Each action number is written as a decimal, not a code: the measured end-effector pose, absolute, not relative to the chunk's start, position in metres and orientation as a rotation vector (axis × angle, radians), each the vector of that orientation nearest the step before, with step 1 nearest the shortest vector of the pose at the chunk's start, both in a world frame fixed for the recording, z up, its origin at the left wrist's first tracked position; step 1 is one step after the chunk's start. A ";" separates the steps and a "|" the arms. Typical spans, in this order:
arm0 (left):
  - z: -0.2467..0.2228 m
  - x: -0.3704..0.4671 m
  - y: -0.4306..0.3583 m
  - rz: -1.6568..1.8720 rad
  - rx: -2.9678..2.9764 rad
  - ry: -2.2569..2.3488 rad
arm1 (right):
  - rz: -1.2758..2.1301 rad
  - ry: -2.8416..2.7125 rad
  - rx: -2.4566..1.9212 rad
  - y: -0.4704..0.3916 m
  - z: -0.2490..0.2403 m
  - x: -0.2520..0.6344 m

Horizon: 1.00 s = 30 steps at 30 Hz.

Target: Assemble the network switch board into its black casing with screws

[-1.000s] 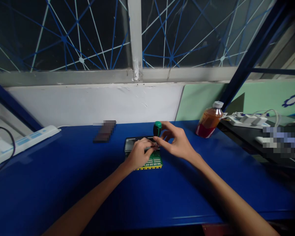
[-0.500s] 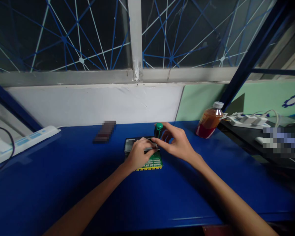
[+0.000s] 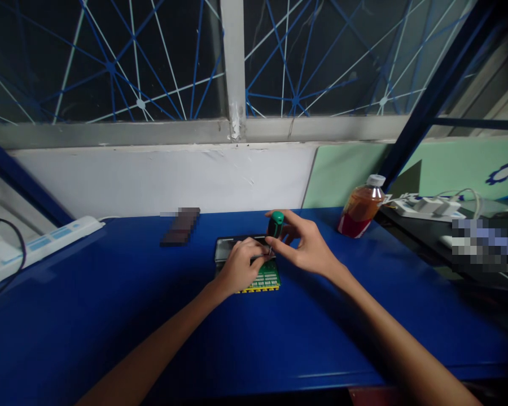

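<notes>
A green-and-black screwdriver (image 3: 275, 225) stands nearly upright over a green circuit board (image 3: 267, 278) with a yellow edge strip. My right hand (image 3: 307, 242) pinches its handle between thumb and fingers. Over the board lies my left hand (image 3: 242, 260), thumb and forefinger drawn together beside the thin shaft's lower end. Whatever those fingertips pinch is too small to make out, and they hide the screwdriver's tip. Behind the left hand, a dark frame with a grey, glassy panel (image 3: 224, 248) adjoins the board.
A dark, partly blurred flat object (image 3: 180, 228) lies at the back left of the blue table (image 3: 110, 316). A white power strip (image 3: 46, 248) runs along the left edge. At the back right stands a drink bottle (image 3: 361, 206), near another power strip (image 3: 427, 208) on a black surface.
The screwdriver's handle has shifted slightly right and turned a little in my right hand's fingers. My left hand stays at nearly the same place on the board.
</notes>
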<state>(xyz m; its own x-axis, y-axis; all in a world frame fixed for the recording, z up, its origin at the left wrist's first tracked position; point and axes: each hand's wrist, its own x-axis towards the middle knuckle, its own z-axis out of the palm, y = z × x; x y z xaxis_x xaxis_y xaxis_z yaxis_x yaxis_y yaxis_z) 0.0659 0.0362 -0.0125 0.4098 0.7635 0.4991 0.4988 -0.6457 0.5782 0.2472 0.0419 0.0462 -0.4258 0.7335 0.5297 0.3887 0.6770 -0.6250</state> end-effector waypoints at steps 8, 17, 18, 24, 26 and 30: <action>-0.013 0.067 0.036 1.157 2.352 1.148 | 0.441 -1.995 -0.880 0.046 0.041 0.245; -0.013 0.067 0.037 1.129 2.348 1.163 | 0.402 -2.029 -0.906 0.042 0.043 0.244; -0.013 0.067 0.037 1.122 2.343 1.154 | 0.427 -2.029 -0.892 0.042 0.044 0.245; -0.013 0.066 0.037 1.099 2.364 1.054 | 0.507 -2.008 -0.881 0.042 0.046 0.247; -0.012 0.066 0.037 1.107 2.375 1.066 | 0.517 -1.999 -0.879 0.043 0.045 0.246; -0.012 0.066 0.037 1.158 2.354 1.124 | 0.457 -1.992 -0.883 0.044 0.044 0.246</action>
